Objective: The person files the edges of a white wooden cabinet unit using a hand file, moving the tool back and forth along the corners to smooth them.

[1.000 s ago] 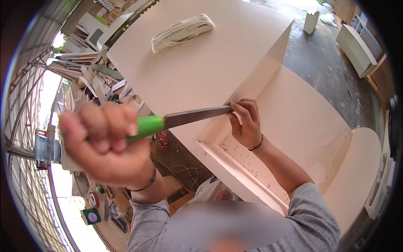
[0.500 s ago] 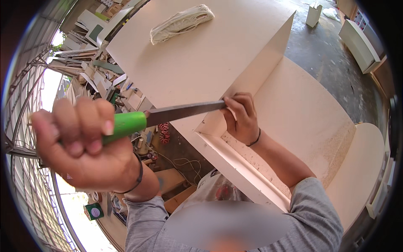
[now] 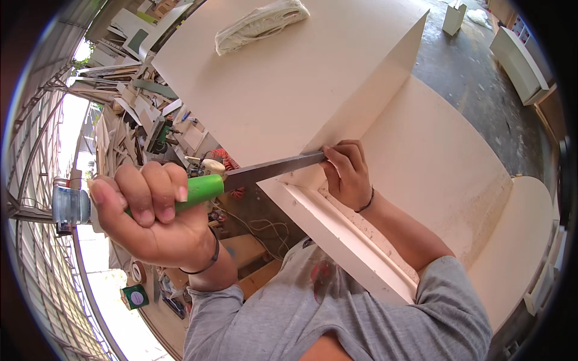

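My left hand [image 3: 158, 219] is wrapped round the green handle of a flat metal file [image 3: 270, 168]. The blade slants up to the right, where the fingers of my right hand [image 3: 349, 175] pinch its far end. Under and beside the blade lies the corner of a large cream-white board piece [image 3: 283, 84], with an upright panel [image 3: 382, 90] rising along its right side. The blade lies across the near corner of that piece; exact contact with the edge is hard to make out. Dust and small crumbs speckle the narrow ledge [image 3: 355, 231] below my right hand.
A bundle of white cord or cloth [image 3: 262, 27] rests on the board's far part. Scrap boards [image 3: 114, 78] are heaped at the left. A coiled red hose [image 3: 226, 161] and a pale cable [image 3: 271, 231] lie below the file. White panels [image 3: 518, 66] stand on the grey floor at the right.
My left hand has moved to the right and slightly down, bringing the handle closer to the board. My right hand has shifted slightly down, still pinching the file's end.
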Motion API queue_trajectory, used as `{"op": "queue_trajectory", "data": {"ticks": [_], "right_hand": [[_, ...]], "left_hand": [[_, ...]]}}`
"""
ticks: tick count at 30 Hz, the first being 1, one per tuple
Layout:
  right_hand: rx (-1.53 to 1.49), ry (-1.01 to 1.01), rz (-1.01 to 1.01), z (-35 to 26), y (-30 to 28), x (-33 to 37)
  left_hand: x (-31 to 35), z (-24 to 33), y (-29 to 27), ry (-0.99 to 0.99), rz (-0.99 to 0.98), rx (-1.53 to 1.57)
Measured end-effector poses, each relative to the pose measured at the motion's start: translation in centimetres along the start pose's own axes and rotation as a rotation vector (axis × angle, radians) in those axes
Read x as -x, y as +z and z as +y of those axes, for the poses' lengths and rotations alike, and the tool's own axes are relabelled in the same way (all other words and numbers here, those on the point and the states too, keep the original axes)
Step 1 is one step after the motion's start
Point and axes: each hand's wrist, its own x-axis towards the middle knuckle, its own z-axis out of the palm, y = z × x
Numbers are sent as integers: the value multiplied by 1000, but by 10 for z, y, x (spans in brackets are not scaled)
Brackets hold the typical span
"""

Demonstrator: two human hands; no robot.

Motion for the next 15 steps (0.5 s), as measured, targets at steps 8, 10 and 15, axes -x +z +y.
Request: {"op": "queue_trajectory", "data": {"ticks": [8,10,15], "right_hand": [[-33,-34,17,-18,4,-16],[-24,4,18,-10,3,-4],[-32,-32,74,-17,2,-30]], "left_hand": [[-13,33,5,-18,-187,32],[0,9,0,-45,-129,8],[-13,37,5,57,-183,31]]}}
